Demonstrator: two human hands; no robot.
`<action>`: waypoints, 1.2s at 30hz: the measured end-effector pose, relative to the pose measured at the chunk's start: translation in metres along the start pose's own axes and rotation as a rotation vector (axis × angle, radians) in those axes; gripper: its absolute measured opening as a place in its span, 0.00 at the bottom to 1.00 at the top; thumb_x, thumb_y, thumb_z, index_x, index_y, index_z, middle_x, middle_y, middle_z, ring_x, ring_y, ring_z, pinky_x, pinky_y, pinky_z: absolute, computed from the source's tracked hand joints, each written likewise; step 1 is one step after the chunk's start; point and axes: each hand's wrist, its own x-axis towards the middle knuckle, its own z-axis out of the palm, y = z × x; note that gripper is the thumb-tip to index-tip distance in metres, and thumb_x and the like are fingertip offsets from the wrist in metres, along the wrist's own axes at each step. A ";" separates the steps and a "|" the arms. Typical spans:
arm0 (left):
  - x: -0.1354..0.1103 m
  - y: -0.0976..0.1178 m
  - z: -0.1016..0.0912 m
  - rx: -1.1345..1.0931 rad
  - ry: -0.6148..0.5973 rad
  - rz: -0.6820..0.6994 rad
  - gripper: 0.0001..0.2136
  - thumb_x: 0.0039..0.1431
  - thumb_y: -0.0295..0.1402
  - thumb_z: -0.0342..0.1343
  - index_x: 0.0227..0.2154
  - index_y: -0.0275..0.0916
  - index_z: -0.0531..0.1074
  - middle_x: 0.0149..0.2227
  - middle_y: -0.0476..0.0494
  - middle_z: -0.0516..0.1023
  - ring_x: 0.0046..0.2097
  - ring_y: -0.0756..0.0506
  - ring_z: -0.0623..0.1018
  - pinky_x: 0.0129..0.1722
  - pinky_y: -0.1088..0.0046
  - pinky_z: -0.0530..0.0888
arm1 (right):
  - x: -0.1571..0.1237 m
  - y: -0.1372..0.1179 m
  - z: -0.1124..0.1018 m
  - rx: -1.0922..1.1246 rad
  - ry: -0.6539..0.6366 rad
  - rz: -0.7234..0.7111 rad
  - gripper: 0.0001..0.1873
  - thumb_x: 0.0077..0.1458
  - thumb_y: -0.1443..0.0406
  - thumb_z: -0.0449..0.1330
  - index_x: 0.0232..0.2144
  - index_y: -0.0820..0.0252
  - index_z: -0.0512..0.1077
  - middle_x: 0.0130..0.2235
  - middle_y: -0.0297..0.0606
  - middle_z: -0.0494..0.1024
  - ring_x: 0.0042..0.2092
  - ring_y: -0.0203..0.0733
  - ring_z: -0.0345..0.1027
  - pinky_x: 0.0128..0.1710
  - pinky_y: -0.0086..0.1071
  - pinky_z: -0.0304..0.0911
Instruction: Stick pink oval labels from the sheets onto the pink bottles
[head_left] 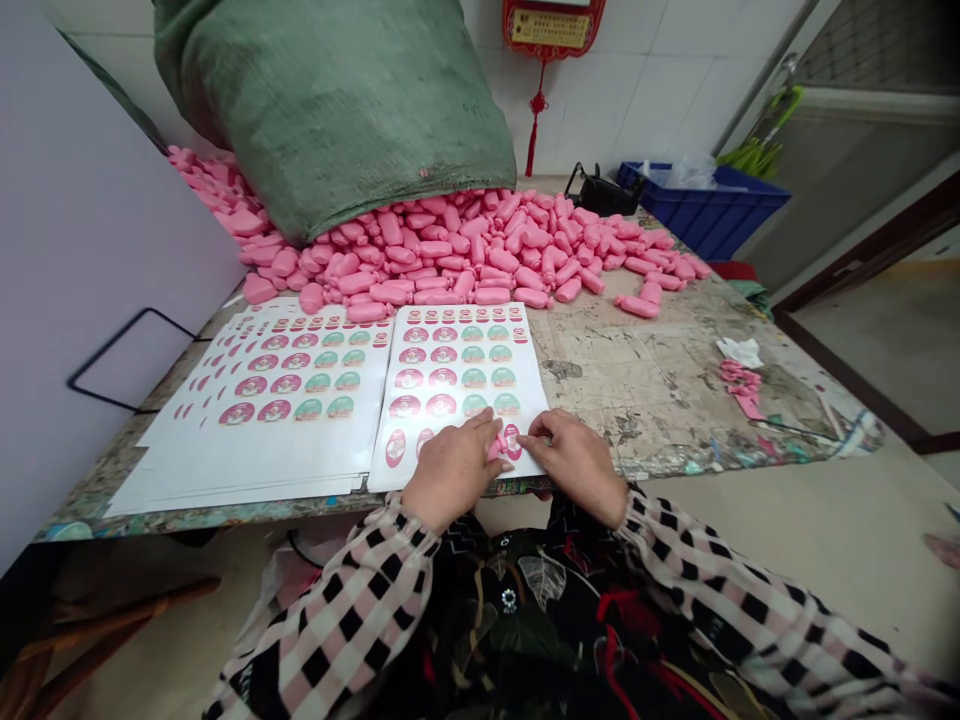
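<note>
Two bare hands at the near edge of the bench [645, 400], over the lower right corner of a white glossy sheet of printed pink and green oval labels [379, 478]. Left hand [450, 472]: fingers closed in a tight pinch on a small pink oblong piece [496, 447], just above the sheet and right beside a pink oval label [512, 441]. Right hand [574, 462]: fingers curled, nearly closed, tips next to that label; contact or grip impossible to tell from this angle. Main risk: small pink oblong piece slipping from the pinch if its surface proves slick, then dropping over the near edge. Next, pink oval label creasing or lifting crooked under uneven finger pressure. Sheet unclamped on a rough, worn top, so a sideways push could shift it. Stack of white label sheets [247, 470] fanned and loose towards the left edge, prone to sliding. Heap of soft pink oblong bars [450, 250] hard against the sheets' far edges, green woven sack [337, 110] slumped on top, so any slump could spill bars across the labels.
</note>
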 end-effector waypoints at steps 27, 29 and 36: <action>0.010 -0.012 -0.001 -0.179 0.028 -0.001 0.30 0.40 0.36 0.63 0.51 0.41 0.67 0.58 0.36 0.63 0.60 0.38 0.61 0.55 0.63 0.61 | -0.026 0.005 0.018 0.582 0.387 0.008 0.11 0.52 0.57 0.59 0.26 0.58 0.70 0.28 0.33 0.69 0.30 0.35 0.63 0.31 0.30 0.58; 0.005 -0.009 -0.003 -0.299 0.093 -0.020 0.26 0.41 0.38 0.63 0.47 0.42 0.70 0.52 0.39 0.70 0.56 0.38 0.66 0.52 0.62 0.63 | -0.025 0.007 0.014 0.628 0.393 0.036 0.11 0.51 0.57 0.60 0.26 0.59 0.70 0.28 0.34 0.69 0.30 0.35 0.62 0.30 0.30 0.59; -0.016 0.006 -0.019 -1.482 0.193 -0.292 0.23 0.53 0.51 0.50 0.41 0.37 0.69 0.30 0.43 0.73 0.26 0.51 0.70 0.23 0.77 0.66 | -0.023 -0.014 -0.011 0.821 0.247 0.110 0.14 0.47 0.53 0.62 0.25 0.59 0.69 0.25 0.33 0.71 0.26 0.36 0.61 0.24 0.30 0.58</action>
